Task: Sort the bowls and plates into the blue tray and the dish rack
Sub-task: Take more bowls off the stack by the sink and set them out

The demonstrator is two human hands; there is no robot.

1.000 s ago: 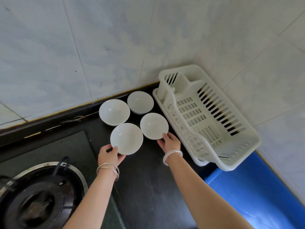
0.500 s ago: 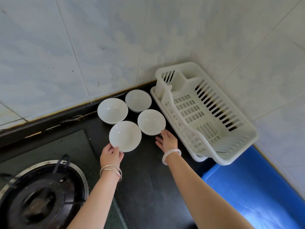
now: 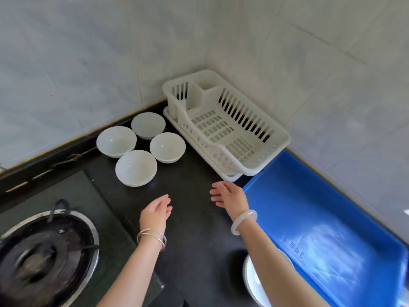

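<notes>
Now both hands hover over the dark tabletop (image 3: 192,229) and hold nothing: left hand (image 3: 157,212) has relaxed, slightly bent fingers, right hand (image 3: 228,197) has straight fingers a little spread. Neither touches anything. Four white bowls (image 3: 136,167) stand upright in a tight cluster near the far edge, well apart from both hands. White rack (image 3: 225,129) sits in the far right corner against both walls, just right of the bowls. Blue tray (image 3: 321,229) lies along the right edge, its far end meeting the rack's near end. White dish (image 3: 252,282) at the near edge, just left of the tray, is mostly hidden by the right forearm; plate or bowl, cannot tell. Burner (image 3: 44,251) at the near left corner. Silver bangles (image 3: 152,237) on the left wrist, pale bracelet (image 3: 243,221) on the right.
</notes>
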